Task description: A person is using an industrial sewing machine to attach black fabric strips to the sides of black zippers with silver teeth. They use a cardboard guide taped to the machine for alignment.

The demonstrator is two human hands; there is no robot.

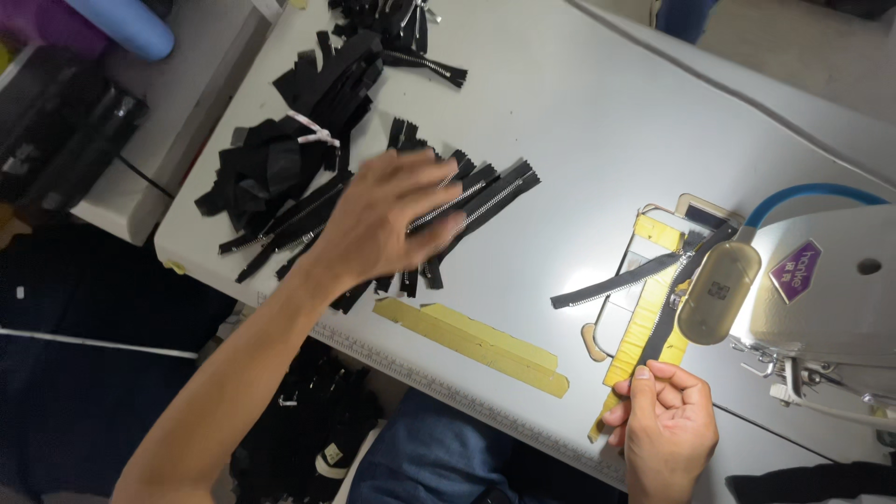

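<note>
Left hand (392, 219) at 10 o'clock, arm outstretched, fingers spread flat over zipper pile (280, 187). Right hand (665, 420) at 5 o'clock, pinching zipper strip (665, 322) end beneath sewing machine (821, 289).

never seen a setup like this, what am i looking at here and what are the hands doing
This is one picture from a camera worn on a person's head, looking down at their own two bare hands over a white work table. At the right stands a sewing machine with a small lamp lighting the needle area. The left hand reaches over a row of black zippers beside a bigger pile of zippers; it is blurred, so whether it grips one is unclear. The right hand pinches the near end of a black zipper running under the machine. Yellow tape strips mark the table.
</note>
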